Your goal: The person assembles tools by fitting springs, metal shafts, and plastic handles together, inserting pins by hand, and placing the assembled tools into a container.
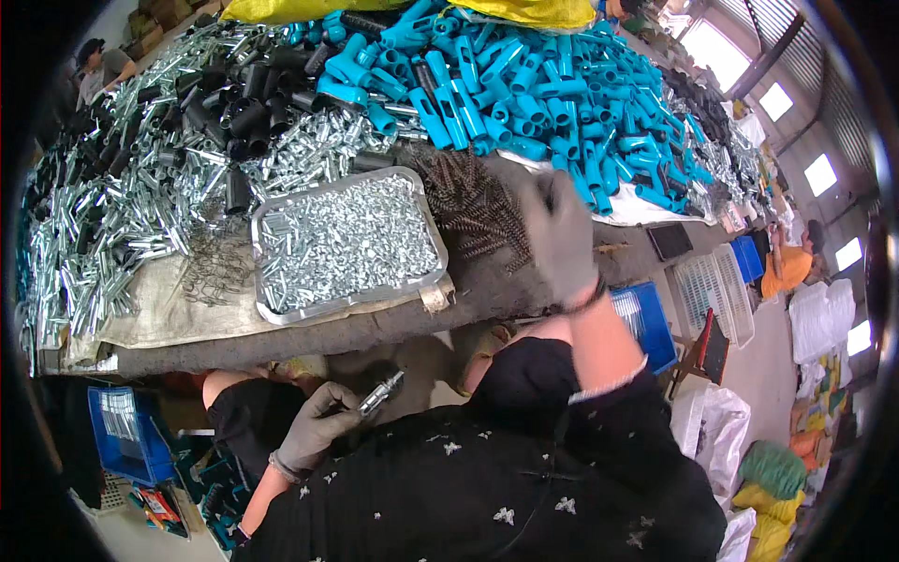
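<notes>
My left hand (320, 429), in a grey glove, is low over my lap with its fingers closed on a shiny metal cylindrical part (379, 394) that has a thinner tip. Over the table's near right side is my gloved right hand (562, 239), its fingers smeared by motion. Whether it holds anything I cannot make out. Just left of it lies a pile of dark coil springs (476, 201). A clear plastic tray (433, 223) full of small silvery metal pieces stands left of the springs. Beyond my right hand spreads a heap of turquoise plastic housings (552, 103).
Silvery metal rods (173, 201) and black plastic sleeves (253, 117) cover the left of the table. Thin wire pieces (213, 267) lie beside the tray. Blue crates (131, 438) stand below the table, one holding metal parts. A white basket (716, 295) and co-workers (787, 262) are farther off.
</notes>
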Tool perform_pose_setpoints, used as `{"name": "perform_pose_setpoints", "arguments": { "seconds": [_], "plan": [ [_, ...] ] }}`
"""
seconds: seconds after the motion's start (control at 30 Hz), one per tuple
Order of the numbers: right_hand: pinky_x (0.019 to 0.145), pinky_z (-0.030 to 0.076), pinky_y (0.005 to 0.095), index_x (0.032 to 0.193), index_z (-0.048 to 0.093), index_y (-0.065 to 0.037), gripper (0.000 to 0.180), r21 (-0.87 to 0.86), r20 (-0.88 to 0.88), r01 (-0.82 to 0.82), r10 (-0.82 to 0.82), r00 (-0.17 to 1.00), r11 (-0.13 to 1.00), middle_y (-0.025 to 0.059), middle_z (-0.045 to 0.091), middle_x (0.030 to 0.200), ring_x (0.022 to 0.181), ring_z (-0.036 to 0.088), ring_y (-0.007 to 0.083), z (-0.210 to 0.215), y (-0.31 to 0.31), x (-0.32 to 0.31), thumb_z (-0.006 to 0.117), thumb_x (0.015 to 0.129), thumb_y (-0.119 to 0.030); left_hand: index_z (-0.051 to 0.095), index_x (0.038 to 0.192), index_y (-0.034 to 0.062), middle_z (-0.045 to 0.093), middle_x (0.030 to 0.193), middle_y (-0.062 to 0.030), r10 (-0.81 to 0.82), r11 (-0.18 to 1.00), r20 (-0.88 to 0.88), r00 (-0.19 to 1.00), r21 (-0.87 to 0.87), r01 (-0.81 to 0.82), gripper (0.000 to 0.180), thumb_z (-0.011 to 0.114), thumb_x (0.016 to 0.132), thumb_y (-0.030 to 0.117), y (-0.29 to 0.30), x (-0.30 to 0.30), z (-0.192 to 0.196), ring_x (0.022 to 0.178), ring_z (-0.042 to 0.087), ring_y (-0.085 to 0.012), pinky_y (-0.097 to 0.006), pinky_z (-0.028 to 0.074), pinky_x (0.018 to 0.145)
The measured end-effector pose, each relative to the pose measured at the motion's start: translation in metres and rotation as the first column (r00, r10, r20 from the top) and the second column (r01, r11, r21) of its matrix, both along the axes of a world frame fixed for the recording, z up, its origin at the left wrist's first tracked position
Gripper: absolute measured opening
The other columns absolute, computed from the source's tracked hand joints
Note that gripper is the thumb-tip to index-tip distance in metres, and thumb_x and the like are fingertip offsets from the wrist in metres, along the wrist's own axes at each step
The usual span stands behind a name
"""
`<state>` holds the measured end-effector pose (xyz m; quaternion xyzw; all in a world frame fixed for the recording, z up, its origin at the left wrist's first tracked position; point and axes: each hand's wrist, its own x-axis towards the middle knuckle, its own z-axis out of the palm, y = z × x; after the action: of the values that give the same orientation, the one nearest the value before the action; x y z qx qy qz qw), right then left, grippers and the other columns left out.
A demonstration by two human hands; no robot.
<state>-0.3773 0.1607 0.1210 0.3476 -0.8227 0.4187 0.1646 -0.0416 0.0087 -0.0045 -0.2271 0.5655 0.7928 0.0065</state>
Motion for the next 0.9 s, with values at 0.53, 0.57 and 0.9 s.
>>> {"name": "perform_pose_setpoints", "arguments": {
  "seconds": [0.53,0.57,0.9],
  "plan": [
    [0.096,0.050,0.0481,0.145,0.035,-0.009,0.069,0.575,-0.009,0.018,-0.015,1.000,0.818,0.0281,0.061,0.126,0.115,0.061,0.0419,0.005,-0.179,-0.126,0.062,0.085,-0.030,0.056,0.108,0.0048,0.056,0.103,-0.0001,0.049,0.999,0.021,0.999,0.023,-0.049,0.020,0.064,0.090,0.008,-0.016,0.033,-0.007,0.096,0.051,-0.0090,-0.025,0.042,0.087],
    [0.095,0.050,0.0491,0.145,0.036,-0.009,0.070,0.375,-0.063,-0.028,0.055,0.996,0.927,0.0300,0.060,0.125,0.115,0.059,0.0452,0.012,-0.159,-0.122,0.063,0.083,-0.029,0.056,0.108,0.0048,0.056,0.103,-0.0001,0.046,0.998,0.035,0.998,0.032,-0.047,0.020,0.064,0.090,0.008,-0.019,0.031,-0.003,0.096,0.051,-0.0090,-0.025,0.042,0.087],
    [0.072,0.057,0.0289,0.119,0.052,0.000,0.035,-0.325,0.682,-0.507,0.569,0.459,0.798,0.0138,0.069,0.099,0.084,0.068,0.0171,-0.024,0.050,0.069,0.065,0.086,-0.002,0.058,0.103,0.0060,0.059,0.097,0.0013,-0.055,0.988,0.046,0.997,0.146,0.047,0.010,0.059,0.094,0.009,-0.025,0.014,0.022,0.085,0.051,-0.0043,-0.022,0.042,0.076]
  ]
}}
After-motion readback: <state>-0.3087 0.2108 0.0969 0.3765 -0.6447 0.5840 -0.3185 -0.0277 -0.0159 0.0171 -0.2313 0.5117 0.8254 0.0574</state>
